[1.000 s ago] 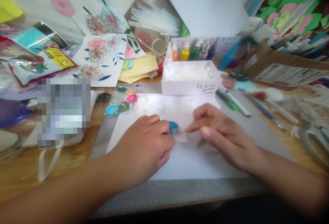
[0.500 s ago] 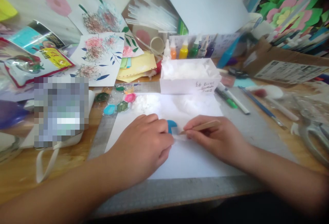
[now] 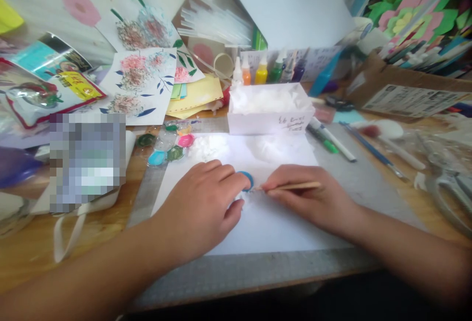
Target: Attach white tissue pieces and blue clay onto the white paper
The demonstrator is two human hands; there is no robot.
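Note:
My left hand (image 3: 201, 208) rests on a white sheet of paper (image 3: 265, 227), its fingertips pressing on a small blue round piece (image 3: 248, 179). My right hand (image 3: 313, 200) pinches a thin wooden stick (image 3: 291, 187) whose tip points at the blue piece. Both hands lie close together in the middle of the sheet, which sits on a grey cutting mat (image 3: 236, 277).
A white box (image 3: 271, 112) of white fluff stands behind the sheet, with small paint bottles (image 3: 262, 71) behind it. Coloured paint pots (image 3: 167, 146) lie at the left, pens (image 3: 332, 139) and brushes at the right, scissors (image 3: 448, 186) at far right. Flower paintings (image 3: 142, 82) lie at back left.
My right hand went from loose fingers to pinching the wooden stick and brought its tip to the blue piece. My left fingers stretched forward over the blue piece.

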